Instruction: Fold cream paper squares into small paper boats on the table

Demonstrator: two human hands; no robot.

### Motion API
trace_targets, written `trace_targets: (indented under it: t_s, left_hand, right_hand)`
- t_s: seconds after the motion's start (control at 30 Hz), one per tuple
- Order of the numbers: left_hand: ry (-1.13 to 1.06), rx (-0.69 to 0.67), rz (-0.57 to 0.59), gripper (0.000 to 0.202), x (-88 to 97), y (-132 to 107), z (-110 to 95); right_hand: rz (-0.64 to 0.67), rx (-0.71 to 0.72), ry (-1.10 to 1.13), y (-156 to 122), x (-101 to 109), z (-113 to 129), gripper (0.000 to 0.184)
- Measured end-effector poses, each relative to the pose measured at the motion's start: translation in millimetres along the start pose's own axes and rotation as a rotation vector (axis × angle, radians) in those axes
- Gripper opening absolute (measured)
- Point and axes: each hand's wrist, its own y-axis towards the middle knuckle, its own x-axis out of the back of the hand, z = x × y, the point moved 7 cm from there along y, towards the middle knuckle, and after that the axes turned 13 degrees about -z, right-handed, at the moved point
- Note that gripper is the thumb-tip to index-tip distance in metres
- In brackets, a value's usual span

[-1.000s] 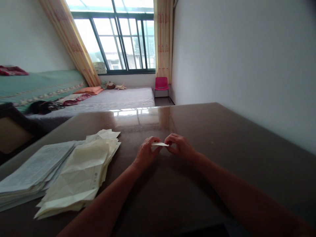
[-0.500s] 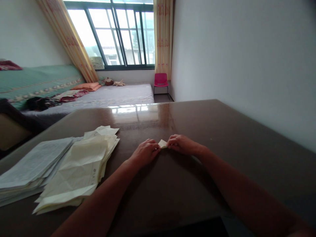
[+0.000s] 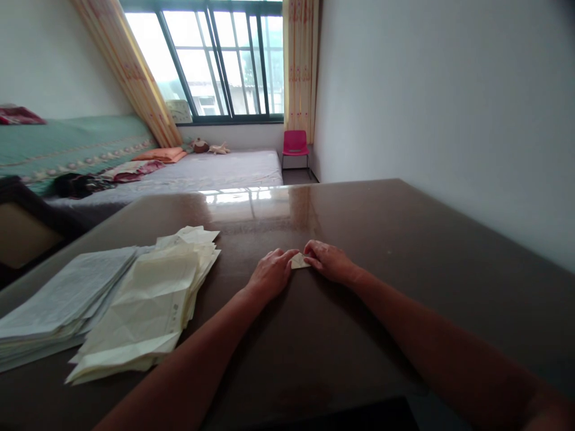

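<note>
A small folded piece of cream paper [image 3: 300, 261] lies on the brown table [image 3: 314, 335] between my two hands. My left hand [image 3: 272, 272] grips its left side, the thumb and fingers bent against the paper. On the other side, my right hand [image 3: 329, 259] has its fingertips closed on the paper's right and upper edge. Part of the paper is hidden under the fingers of both hands.
On the left of the table lies a stack of creased cream paper sheets [image 3: 148, 299], beside a pile of whitish printed sheets [image 3: 67, 293]. Beyond the table are a bed [image 3: 238, 167] and a pink chair [image 3: 295, 143]. A wall [image 3: 440, 108] runs along the right.
The paper has gone from a raised, pointed shape to lying flatter. My fingers have shifted toward its upper edge, and the right hand has come nearer the left. The view has shifted slightly.
</note>
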Motion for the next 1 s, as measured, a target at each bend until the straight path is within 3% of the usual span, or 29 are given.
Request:
trace_targets:
  t_s: [0.17, 0.3, 0.47, 0.73, 1.0]
  left_hand:
    - [-0.016, -0.017, -0.009, 0.032, 1.7, 0, -1]
    - [-0.043, -0.149, -0.064, 0.028, 4.5, 0, -12]
    - [-0.008, -0.296, 0.028, 0.028, 1.6, -6, -26]
    - [0.157, -0.298, 0.112, 0.031, 0.2, -13, -37]
    - [0.281, -0.295, 0.132, 0.032, -1.6, -18, -37]
  right_hand:
    - [-0.014, 0.034, 0.016, -1, 1, 4, 0.017]
    - [-0.021, 0.044, 0.001, -2, 3, 7, 0.016]
    - [-0.015, 0.065, -0.081, -3, 8, 14, 0.021]
    - [0.089, 0.31, -0.316, -22, 19, 44, 0.029]
    - [0.147, 0.268, -0.45, -36, 18, 50, 0.034]
